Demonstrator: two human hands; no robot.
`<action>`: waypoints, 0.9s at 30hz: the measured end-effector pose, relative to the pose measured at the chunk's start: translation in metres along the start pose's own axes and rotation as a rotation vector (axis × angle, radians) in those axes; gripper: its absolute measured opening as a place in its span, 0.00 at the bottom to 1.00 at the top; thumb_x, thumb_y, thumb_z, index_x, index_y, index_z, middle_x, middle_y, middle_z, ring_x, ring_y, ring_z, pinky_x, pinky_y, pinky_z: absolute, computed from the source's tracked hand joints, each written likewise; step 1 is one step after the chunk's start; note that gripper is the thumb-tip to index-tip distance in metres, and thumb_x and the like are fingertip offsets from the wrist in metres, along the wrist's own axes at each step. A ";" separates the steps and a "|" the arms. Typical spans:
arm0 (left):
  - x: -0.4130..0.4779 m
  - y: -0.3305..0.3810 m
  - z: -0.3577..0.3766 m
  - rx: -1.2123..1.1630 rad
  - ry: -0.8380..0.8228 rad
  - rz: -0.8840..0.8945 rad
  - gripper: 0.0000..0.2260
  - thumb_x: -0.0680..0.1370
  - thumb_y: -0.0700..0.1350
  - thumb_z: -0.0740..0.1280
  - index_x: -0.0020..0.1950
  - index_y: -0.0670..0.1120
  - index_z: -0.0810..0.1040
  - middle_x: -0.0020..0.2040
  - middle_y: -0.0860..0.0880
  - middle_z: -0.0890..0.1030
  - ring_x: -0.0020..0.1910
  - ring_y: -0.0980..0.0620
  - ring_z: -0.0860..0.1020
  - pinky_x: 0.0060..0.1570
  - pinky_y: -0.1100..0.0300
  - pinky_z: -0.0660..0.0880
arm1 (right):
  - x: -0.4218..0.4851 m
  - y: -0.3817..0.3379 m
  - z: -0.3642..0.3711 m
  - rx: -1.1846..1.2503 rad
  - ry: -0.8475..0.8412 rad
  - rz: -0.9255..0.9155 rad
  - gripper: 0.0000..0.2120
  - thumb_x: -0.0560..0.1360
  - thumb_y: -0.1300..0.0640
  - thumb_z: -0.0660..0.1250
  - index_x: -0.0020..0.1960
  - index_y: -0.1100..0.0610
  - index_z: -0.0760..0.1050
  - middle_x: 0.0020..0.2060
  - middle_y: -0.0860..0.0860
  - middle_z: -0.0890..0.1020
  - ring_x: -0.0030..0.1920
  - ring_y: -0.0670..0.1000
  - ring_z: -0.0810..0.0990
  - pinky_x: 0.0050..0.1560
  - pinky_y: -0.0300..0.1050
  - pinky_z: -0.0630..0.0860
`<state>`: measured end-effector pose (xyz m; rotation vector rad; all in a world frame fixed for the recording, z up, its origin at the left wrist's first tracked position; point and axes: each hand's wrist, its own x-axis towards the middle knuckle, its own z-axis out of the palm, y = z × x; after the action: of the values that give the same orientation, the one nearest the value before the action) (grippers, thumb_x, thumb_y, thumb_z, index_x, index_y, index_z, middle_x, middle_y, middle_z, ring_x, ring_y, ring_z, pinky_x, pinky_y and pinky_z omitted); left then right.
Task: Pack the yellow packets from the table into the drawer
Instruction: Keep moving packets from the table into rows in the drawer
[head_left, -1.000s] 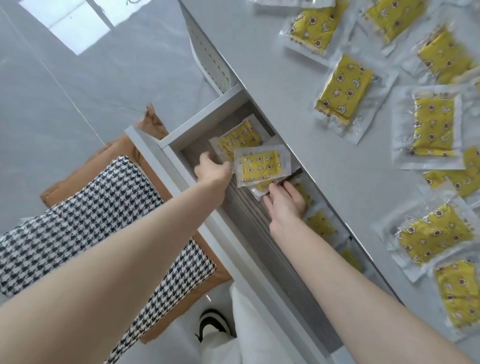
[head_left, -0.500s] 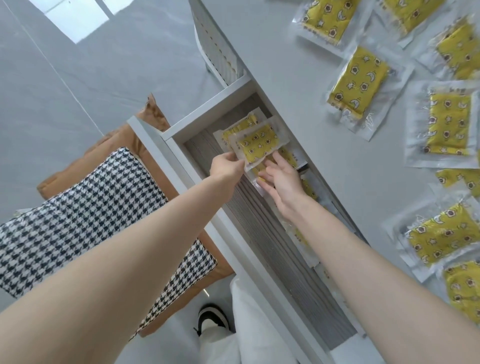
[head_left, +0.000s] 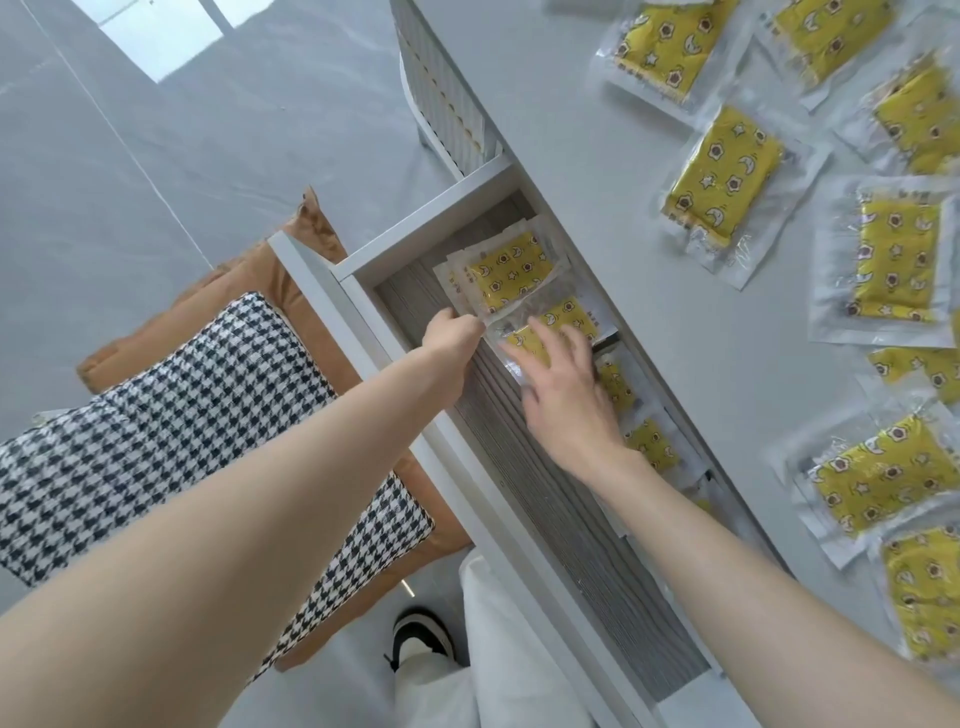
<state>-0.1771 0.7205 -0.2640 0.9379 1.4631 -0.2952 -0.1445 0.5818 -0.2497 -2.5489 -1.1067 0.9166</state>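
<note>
Your left hand (head_left: 448, 335) has its fingers curled tight together, pinching the corner of 1 yellow packet (head_left: 511, 275), which lies tilted at the far end of the drawer (head_left: 431, 221). The fingers of your right hand (head_left: 563, 387) are spread and laid flat on a 2nd packet (head_left: 563, 312), also in the drawer, just nearer you and partly under the 1st.

More packets in the drawer (head_left: 649, 444) sit in a row along its right side, half hidden under the table edge. Both forearms reach in over the drawer's white front.

Right of the drawer, the grey table (head_left: 597, 156) carries the loose packets (head_left: 722, 174), scattered and overlapping. Left of the drawer is a houndstooth cushion (head_left: 156, 415) on a brown seat pad (head_left: 291, 270). Below the drawer's near end you can see 1 shoe (head_left: 421, 636) on the grey floor.
</note>
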 end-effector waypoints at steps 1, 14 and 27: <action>0.001 0.003 0.000 0.008 0.009 0.014 0.17 0.78 0.37 0.58 0.67 0.43 0.71 0.64 0.43 0.75 0.58 0.45 0.74 0.55 0.56 0.70 | -0.002 0.002 0.003 -0.075 -0.071 -0.040 0.26 0.78 0.62 0.59 0.73 0.44 0.62 0.77 0.48 0.50 0.77 0.57 0.44 0.71 0.58 0.61; -0.002 0.013 -0.008 0.055 -0.032 0.068 0.19 0.78 0.39 0.58 0.68 0.49 0.72 0.63 0.51 0.76 0.51 0.51 0.76 0.43 0.59 0.70 | -0.012 0.016 0.013 -0.163 -0.179 0.008 0.25 0.78 0.62 0.61 0.72 0.46 0.65 0.78 0.51 0.41 0.77 0.61 0.41 0.75 0.63 0.46; -0.222 0.059 -0.061 0.063 -0.135 0.262 0.17 0.80 0.36 0.59 0.68 0.45 0.73 0.59 0.46 0.78 0.42 0.53 0.78 0.47 0.60 0.76 | -0.145 -0.056 -0.121 0.207 0.003 0.135 0.20 0.80 0.56 0.57 0.71 0.46 0.66 0.66 0.44 0.72 0.64 0.49 0.70 0.62 0.44 0.71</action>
<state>-0.2122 0.7192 -0.0285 1.1262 1.1976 -0.2075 -0.1781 0.5227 -0.0649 -2.4753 -0.8003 1.0027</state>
